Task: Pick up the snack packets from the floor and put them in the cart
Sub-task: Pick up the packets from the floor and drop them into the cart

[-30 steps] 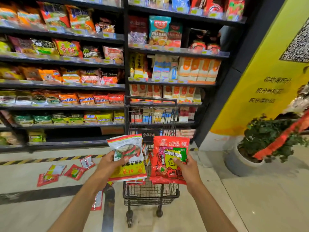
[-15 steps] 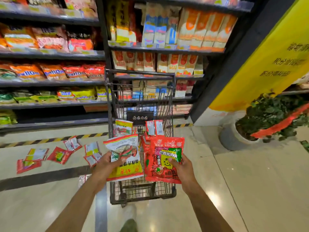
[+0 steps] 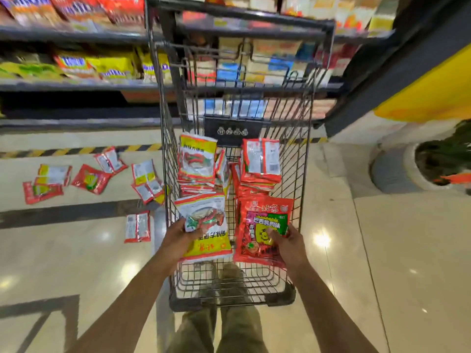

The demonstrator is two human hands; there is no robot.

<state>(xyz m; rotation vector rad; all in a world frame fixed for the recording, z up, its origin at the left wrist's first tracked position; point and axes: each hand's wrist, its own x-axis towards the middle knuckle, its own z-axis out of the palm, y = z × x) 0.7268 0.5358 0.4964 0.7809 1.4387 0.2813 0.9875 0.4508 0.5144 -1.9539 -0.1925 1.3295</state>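
A yellow-and-white plastic snack packet [image 3: 206, 220] is held at its lower left edge by the left hand [image 3: 175, 240], with the fingers curled behind it and the thumb laid on its face. Just beside it, a red plastic snack packet [image 3: 262, 222] is gripped at its lower right corner by the fingers of the right hand [image 3: 289, 242]. Both packets are held over the near end of the black wire shopping cart [image 3: 280, 298]. Deeper in the basket, a yellow-and-white stack [image 3: 197, 161] is seen on the left and a red stack [image 3: 260, 161] on the right. More loose packets [image 3: 90, 179] are scattered on the glossy tiled floor [image 3: 395, 250] left of the cart, before blurred stocked shelves [image 3: 76, 84]. A potted plant [image 3: 438, 159] is seen at the right.
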